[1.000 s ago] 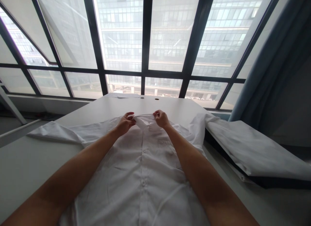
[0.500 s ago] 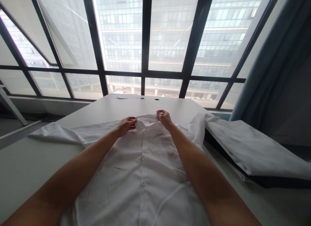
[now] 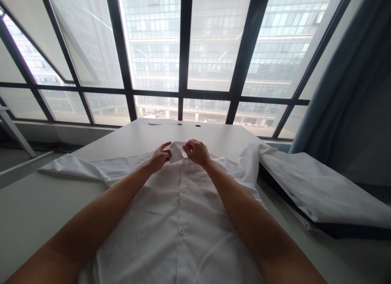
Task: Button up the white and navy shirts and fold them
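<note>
A white button-up shirt (image 3: 165,223) lies front side up, its collar at the far end and one sleeve stretched out to the left. Its collar (image 3: 176,152) stands partly raised between my hands. On the collar's left side, my left hand (image 3: 159,157) pinches the edge between thumb and fingers. My right hand (image 3: 197,152) is closed at the collar's right part, fingertips pressed together on the cloth near the neck opening. Buttons run down the middle placket, and a chest pocket shows partly beside my right forearm.
The shirt lies on a white table (image 3: 119,142) with two dark round holes near its far edge. Folded white and dark garments (image 3: 326,190) are stacked at the right. Beyond stand black-framed windows, with a blue-grey curtain (image 3: 324,97) at right and a white metal frame (image 3: 16,131) at left.
My right hand has moved left along the collar, closer to my left hand. The collar's left part now stands up more. My left hand has barely moved.
</note>
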Motion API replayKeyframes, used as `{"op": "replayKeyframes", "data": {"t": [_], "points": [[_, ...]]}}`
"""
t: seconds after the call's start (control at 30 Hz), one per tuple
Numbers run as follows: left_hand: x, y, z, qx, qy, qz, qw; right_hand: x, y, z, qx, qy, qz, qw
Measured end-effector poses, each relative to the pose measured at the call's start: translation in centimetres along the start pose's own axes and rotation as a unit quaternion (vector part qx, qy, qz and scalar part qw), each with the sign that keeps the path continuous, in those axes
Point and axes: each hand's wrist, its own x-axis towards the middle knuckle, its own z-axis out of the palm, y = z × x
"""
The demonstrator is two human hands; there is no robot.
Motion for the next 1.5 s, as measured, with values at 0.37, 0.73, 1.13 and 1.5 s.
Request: {"op": "replayKeyframes", "data": {"t": [0.37, 0.73, 1.13, 1.5], "points": [[0.3, -0.5, 0.1, 0.0, 0.007, 0.065, 0.998, -0.4, -2.5, 1.5, -0.006, -0.118, 0.075, 0.99], [-1.4, 2.6, 0.8, 0.693, -0.045, 0.401, 0.598, -0.3, -1.6, 1.3, -0.038, -0.119, -0.003, 0.992], [-0.8, 2.1, -1.2, 0.733, 0.017, 0.379, 0.565, 0.0, 3.5, -3.2, -0.153, -0.187, -0.014, 0.97], [-1.5, 2.7, 6.1, 0.734, -0.062, 0.346, 0.581, -0.1, 3.9, -2.6, -0.234, -0.169, -0.055, 0.956]]}}
